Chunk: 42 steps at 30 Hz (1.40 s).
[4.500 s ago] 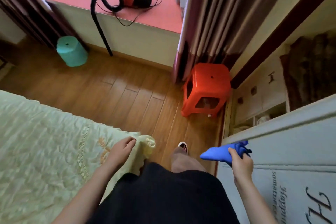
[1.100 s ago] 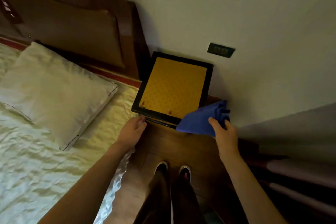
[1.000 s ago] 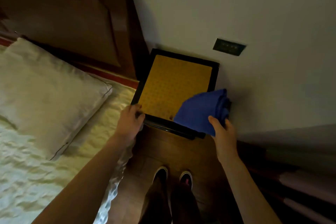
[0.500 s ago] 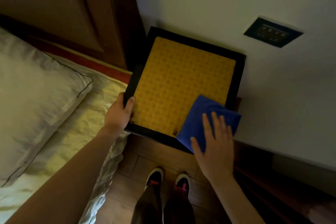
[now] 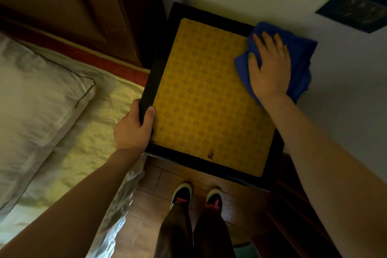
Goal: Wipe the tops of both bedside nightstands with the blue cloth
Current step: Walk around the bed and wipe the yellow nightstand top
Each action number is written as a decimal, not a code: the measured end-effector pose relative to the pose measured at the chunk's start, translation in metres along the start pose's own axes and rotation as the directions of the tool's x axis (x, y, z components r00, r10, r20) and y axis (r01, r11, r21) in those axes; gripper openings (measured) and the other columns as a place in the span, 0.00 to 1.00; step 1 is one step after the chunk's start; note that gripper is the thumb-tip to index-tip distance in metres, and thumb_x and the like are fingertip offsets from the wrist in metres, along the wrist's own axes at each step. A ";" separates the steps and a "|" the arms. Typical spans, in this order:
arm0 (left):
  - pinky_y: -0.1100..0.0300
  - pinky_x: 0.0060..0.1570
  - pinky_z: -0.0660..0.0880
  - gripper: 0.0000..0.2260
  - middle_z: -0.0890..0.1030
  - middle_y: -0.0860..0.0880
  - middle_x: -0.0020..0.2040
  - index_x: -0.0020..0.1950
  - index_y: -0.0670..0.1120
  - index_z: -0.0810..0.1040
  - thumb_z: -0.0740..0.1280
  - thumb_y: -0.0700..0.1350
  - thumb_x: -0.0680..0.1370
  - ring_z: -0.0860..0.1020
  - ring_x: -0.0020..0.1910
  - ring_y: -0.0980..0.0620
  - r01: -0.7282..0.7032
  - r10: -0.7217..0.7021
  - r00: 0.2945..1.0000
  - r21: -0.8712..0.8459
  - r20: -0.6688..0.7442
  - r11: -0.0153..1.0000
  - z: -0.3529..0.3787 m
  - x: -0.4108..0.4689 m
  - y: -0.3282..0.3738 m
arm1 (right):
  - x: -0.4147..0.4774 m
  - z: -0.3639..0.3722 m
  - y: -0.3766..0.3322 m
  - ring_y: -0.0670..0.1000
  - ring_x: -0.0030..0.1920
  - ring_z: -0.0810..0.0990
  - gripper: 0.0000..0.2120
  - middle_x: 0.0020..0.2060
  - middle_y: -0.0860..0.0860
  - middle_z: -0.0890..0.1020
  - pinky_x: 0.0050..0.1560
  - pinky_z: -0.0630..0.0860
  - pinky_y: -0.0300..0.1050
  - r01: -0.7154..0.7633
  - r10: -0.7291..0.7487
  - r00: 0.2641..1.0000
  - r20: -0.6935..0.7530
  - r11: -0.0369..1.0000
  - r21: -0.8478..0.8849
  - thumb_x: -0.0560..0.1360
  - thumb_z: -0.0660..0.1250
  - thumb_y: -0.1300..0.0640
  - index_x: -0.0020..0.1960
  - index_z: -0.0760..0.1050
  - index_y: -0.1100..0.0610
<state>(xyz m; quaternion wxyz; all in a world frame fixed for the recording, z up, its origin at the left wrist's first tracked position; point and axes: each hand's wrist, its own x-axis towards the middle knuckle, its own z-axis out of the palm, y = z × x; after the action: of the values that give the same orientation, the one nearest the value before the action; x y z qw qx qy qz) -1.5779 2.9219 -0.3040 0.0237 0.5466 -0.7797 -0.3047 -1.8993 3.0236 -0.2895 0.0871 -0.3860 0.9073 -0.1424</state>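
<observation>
A nightstand point(image 5: 201, 98) with a black frame and a yellow patterned top stands between the bed and the wall. The blue cloth point(image 5: 301, 56) lies bunched on its far right corner. My right hand point(image 5: 269, 65) presses flat on the cloth, fingers spread. My left hand point(image 5: 134, 128) grips the near left edge of the black frame, thumb on top. A small reddish stain point(image 5: 210, 155) marks the yellow top near its front edge.
The bed with a white pillow point(image 5: 35, 107) and pale cover point(image 5: 90, 148) fills the left. A dark wooden headboard point(image 5: 88, 6) rises behind it. A wall socket point(image 5: 356, 7) sits at the upper right. My shoes point(image 5: 196, 195) stand on the wooden floor below the nightstand.
My right hand has slid the blue cloth from the near right corner of the top up to the far right corner. My left hand has closed tighter on the left edge. The camera has moved closer.
</observation>
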 end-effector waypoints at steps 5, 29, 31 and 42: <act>0.52 0.36 0.72 0.19 0.80 0.48 0.36 0.61 0.53 0.67 0.51 0.63 0.77 0.79 0.37 0.41 0.016 -0.016 1.000 -0.015 0.021 1.000 -0.004 -0.001 0.004 | -0.149 0.011 -0.033 0.54 0.77 0.58 0.23 0.75 0.49 0.65 0.77 0.51 0.51 0.144 -0.148 0.972 0.182 0.989 0.033 0.82 0.51 0.47 0.75 0.64 0.51; 0.51 0.38 0.76 0.19 0.80 0.51 0.32 0.64 0.57 0.65 0.49 0.63 0.78 0.80 0.36 0.47 0.075 -0.071 0.995 -0.066 0.070 0.995 -0.004 0.001 0.000 | -0.208 0.026 -0.072 0.51 0.77 0.58 0.24 0.74 0.48 0.68 0.77 0.53 0.50 0.407 -0.393 0.855 0.337 0.913 0.030 0.81 0.56 0.46 0.75 0.64 0.49; 0.51 0.37 0.76 0.19 0.80 0.51 0.32 0.63 0.57 0.65 0.49 0.63 0.78 0.80 0.36 0.47 0.072 -0.069 0.996 -0.062 0.058 0.995 -0.003 0.001 -0.001 | -0.195 0.026 -0.072 0.50 0.77 0.58 0.23 0.74 0.47 0.68 0.77 0.54 0.50 0.463 -0.445 0.826 0.347 0.886 0.034 0.81 0.56 0.46 0.75 0.64 0.48; 0.49 0.39 0.76 0.21 0.82 0.48 0.38 0.65 0.56 0.63 0.47 0.63 0.78 0.80 0.38 0.46 0.063 -0.062 0.996 -0.013 0.063 0.998 -0.002 0.001 0.000 | 0.081 0.048 -0.132 0.56 0.76 0.61 0.24 0.73 0.52 0.70 0.75 0.53 0.49 0.361 -0.365 0.927 0.087 0.931 0.058 0.80 0.53 0.46 0.73 0.68 0.51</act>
<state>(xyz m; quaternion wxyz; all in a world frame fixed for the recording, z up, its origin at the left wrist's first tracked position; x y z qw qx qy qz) -1.5774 2.9198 -0.3026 -0.0061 0.5606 -0.7602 -0.3283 -1.8528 2.8687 -0.2963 0.1107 -0.5517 0.8118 -0.1560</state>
